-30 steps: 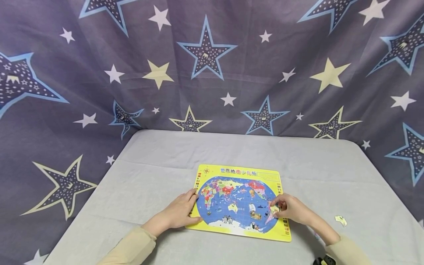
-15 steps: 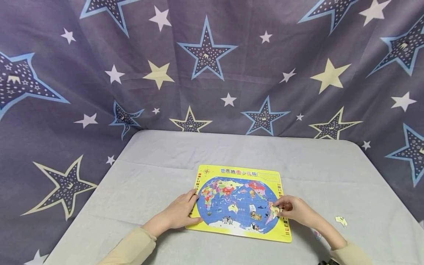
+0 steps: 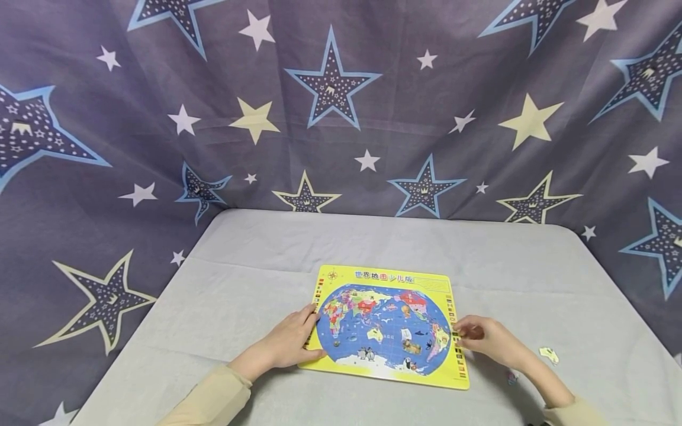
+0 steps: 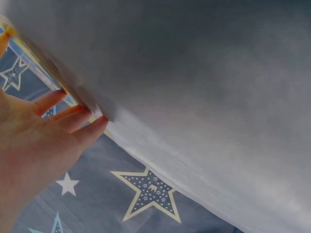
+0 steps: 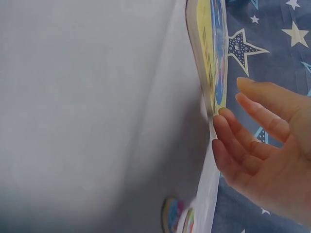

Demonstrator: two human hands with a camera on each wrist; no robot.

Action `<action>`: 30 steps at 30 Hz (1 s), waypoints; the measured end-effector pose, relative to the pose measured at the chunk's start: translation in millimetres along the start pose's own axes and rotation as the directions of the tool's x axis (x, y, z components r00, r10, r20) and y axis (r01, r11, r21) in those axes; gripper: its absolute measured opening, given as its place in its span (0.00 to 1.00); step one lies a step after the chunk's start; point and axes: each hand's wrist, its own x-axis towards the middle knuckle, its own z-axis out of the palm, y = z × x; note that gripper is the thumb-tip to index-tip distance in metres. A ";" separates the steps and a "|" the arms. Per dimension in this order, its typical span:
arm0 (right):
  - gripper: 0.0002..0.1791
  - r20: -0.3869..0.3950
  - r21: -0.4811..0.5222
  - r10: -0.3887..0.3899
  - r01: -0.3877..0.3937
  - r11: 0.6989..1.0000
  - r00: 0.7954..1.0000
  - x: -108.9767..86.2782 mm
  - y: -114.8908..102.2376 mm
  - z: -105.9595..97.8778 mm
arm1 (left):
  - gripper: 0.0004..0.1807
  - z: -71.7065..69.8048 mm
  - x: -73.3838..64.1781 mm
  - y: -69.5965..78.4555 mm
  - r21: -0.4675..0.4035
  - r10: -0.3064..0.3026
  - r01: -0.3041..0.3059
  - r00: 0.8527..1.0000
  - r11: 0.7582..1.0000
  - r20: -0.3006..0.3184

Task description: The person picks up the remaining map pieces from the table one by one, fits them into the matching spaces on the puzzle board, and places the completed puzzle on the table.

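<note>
Yellow-edged map board [image 3: 391,326] on grey cloth [image 3: 266,245]

Its left edge is touched by the extended left hand [image 3: 290,338]; nothing is held by the loosely spread right hand [image 3: 489,341] opposite. Cloth is spread beyond; two pieces [image 3: 548,355] [image 3: 512,377] are scattered beside the right forearm [image 3: 547,380].

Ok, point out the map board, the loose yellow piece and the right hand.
Map board [image 3: 393,324]: head view, printed blue ocean near its middle.
Loose yellow piece [image 3: 548,355]: head view, middle of its face.
Right hand [image 3: 490,341]: head view, just behind the fingers.
</note>
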 end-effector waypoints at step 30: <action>0.17 0.039 -0.030 0.114 -0.113 0.993 0.993 -36.4 15.0 -29.2 | 0.42 0.0 0.1 1.3 -0.004 -0.006 0.006 1.000 1.000 0.002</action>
